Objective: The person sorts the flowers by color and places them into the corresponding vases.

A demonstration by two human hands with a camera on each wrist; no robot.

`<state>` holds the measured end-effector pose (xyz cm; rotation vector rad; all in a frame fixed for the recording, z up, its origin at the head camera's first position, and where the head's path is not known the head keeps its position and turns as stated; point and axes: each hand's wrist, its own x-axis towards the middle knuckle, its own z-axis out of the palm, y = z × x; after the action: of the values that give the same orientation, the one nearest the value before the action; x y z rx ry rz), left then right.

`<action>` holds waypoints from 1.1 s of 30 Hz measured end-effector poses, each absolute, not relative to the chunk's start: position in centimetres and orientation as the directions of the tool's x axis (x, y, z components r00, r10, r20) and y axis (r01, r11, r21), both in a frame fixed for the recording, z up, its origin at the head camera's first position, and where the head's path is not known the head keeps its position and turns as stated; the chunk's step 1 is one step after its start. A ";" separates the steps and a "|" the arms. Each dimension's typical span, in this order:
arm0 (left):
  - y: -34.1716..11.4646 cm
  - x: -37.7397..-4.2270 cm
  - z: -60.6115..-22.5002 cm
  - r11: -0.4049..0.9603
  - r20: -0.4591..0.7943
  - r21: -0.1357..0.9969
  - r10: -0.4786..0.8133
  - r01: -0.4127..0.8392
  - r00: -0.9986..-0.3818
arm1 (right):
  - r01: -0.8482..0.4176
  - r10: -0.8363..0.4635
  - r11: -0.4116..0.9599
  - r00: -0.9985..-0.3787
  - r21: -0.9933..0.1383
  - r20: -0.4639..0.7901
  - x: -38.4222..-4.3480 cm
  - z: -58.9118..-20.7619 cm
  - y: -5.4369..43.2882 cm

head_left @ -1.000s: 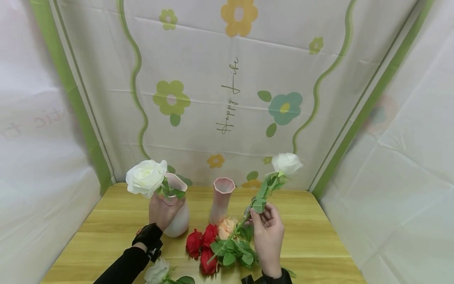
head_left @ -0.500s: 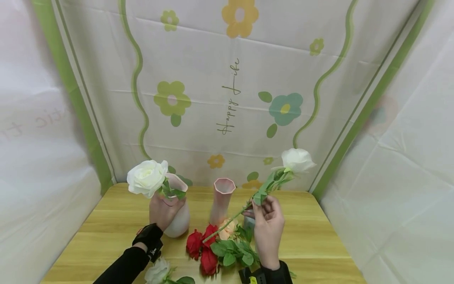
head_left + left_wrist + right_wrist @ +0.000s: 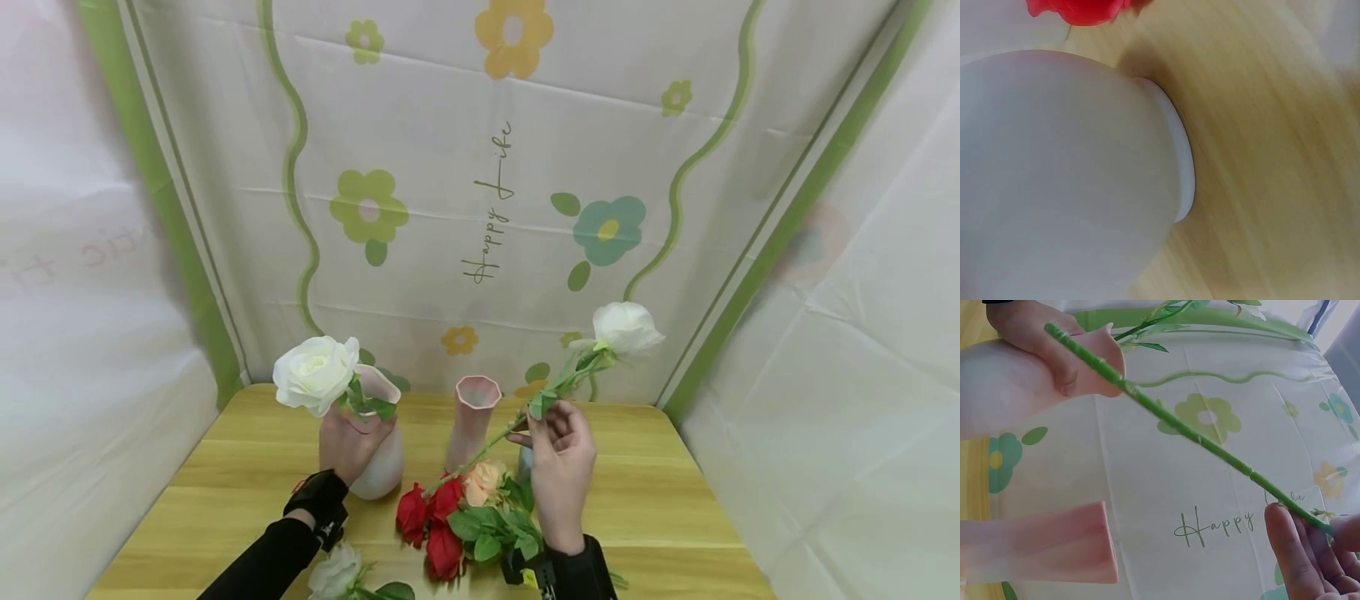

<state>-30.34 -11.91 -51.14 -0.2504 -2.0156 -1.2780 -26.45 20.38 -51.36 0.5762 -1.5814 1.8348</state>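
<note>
My left hand (image 3: 351, 446) grips the neck of a round-bellied pink and white vase (image 3: 382, 467) that stands on the table. A white rose (image 3: 315, 375) leans out of this vase to the left. My right hand (image 3: 562, 467) pinches the green stem of another white rose (image 3: 626, 327) just below its leaves. That stem (image 3: 1191, 434) slants down to the left, its cut end over the red roses in the head view. Between the hands stands a slimmer pink vase (image 3: 471, 425). In the left wrist view the round vase's white foot (image 3: 1182, 156) sits on the wood.
Several red roses (image 3: 444, 550) and a peach rose (image 3: 483, 482) lie mid-table, with green leaves (image 3: 491, 529) beside them. Another white rose (image 3: 337, 571) lies at the front edge. A bluish-grey thing (image 3: 526, 462) is partly hidden behind my right hand. Printed cloth (image 3: 450, 167) walls surround the table.
My right hand has risen slightly with its white rose, whose bloom moved up and right while the stem tilted flatter. The left hand keeps its grip on the vase.
</note>
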 end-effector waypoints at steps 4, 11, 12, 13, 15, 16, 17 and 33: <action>-11.9 -30.4 -51.3 0.482 0.664 0.709 -0.212 0.514 -0.717 | -0.737 0.159 -0.048 -0.672 -0.674 0.724 -25.4 -48.4 19.2; -11.8 -30.4 -51.3 0.494 0.643 0.720 -0.211 0.488 -0.736 | -0.752 0.224 -0.087 -0.654 -0.653 0.723 -22.2 -42.5 16.0; -11.8 -30.4 -51.3 0.499 0.645 0.718 -0.212 0.486 -0.735 | -0.738 0.225 -0.072 -0.667 -0.671 0.710 -21.0 -40.6 15.3; -11.8 -30.4 -51.2 0.502 0.646 0.716 -0.213 0.485 -0.733 | -0.736 0.233 -0.058 -0.667 -0.675 0.708 -20.6 -39.8 14.8; -11.8 -30.4 -51.2 0.502 0.654 0.711 -0.215 0.492 -0.725 | -0.721 0.259 -0.050 -0.678 -0.691 0.688 -19.6 -37.6 13.8; -11.8 -30.4 -51.2 0.504 0.659 0.707 -0.214 0.496 -0.721 | -0.723 0.264 -0.048 -0.674 -0.689 0.690 -19.4 -37.0 13.5; -11.8 -30.4 -51.2 0.508 0.665 0.701 -0.214 0.500 -0.716 | -0.726 0.267 -0.047 -0.671 -0.686 0.691 -19.3 -36.5 13.3; -12.0 -30.9 -51.5 0.464 0.712 0.672 -0.190 0.577 -0.676 | -0.804 0.340 -0.020 -0.565 -0.595 0.752 -19.9 -34.0 10.9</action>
<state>-30.93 -11.98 -51.52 -0.3221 -1.9534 -1.2805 -19.95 10.87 -34.00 0.5177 -1.4082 1.7149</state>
